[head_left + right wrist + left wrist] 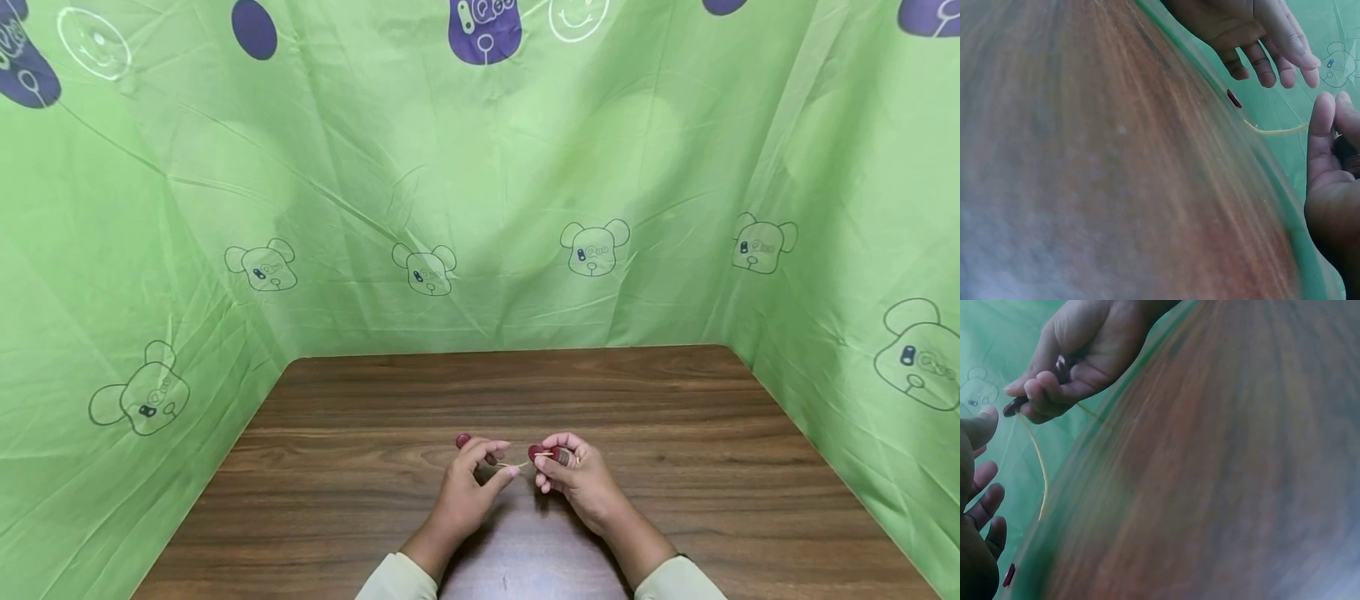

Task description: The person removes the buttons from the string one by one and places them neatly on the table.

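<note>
My right hand [573, 471] pinches a small dark red round piece [537, 452] between thumb and fingers, its other fingers curled in. From it a thin yellow cord [1042, 465] hangs in a loose curve, also crossing between the hands in the head view. Close by on the left is my left hand [468, 492], its fingers loosely bent and parted with nothing gripped between them in the wrist views. Just beyond its fingers lies another dark red piece [462, 439] on the table, seen as a thin red sliver [1234, 99] in the right wrist view. My fingers hide part of the held piece.
A brown wood-grain table [360, 400] stretches under both hands. Green cloth [495, 308] with printed bear heads hangs around its back and sides. Pale sleeves [397, 577] cover the forearms near the front.
</note>
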A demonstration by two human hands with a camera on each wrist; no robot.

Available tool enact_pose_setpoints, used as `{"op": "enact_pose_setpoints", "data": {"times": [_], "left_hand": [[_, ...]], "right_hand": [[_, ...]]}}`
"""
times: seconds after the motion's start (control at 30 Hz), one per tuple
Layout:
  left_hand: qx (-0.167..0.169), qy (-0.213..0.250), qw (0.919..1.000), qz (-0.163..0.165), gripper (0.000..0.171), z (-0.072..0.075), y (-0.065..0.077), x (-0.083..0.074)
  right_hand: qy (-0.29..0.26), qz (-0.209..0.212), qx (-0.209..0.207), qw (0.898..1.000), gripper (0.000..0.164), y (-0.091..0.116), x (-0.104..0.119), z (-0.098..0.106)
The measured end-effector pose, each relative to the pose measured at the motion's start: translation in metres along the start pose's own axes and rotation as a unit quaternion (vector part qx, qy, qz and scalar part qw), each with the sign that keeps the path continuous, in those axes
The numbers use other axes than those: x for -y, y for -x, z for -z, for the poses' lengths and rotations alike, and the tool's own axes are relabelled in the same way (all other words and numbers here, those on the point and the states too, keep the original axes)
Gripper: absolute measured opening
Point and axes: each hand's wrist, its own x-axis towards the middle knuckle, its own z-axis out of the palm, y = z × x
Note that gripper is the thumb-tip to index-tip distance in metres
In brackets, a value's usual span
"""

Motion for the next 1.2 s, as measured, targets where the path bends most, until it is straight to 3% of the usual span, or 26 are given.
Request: {"op": "enact_pose_setpoints", "data": {"times": [0.33,0.7,1.0,1.2], "left_hand": [[0.020,0.022,0.9994,0.017,0.033,-0.0028,0.0005,-0.0033],[0.031,0.011,0.9993,0.019,0.034,-0.0047,0.0028,-0.0073],[0.019,0.010,0.9995,-0.021,0.029,-0.0063,0.0044,-0.0060],[0.022,-0.002,0.9996,-0.017,0.025,-0.0057,0.0046,-0.0065]], "right_hand": [[-0.001,0.004,0.043,0.999,0.013,0.0013,0.0012,0.0015],[-0.020,0.009,0.083,0.996,0.018,0.0031,-0.0015,0.0021],[-0.013,0.007,0.113,0.993,0.017,0.0034,-0.0028,0.0005],[-0.014,0.005,0.104,0.994,0.020,0.0037,-0.0032,-0.0006]]}}
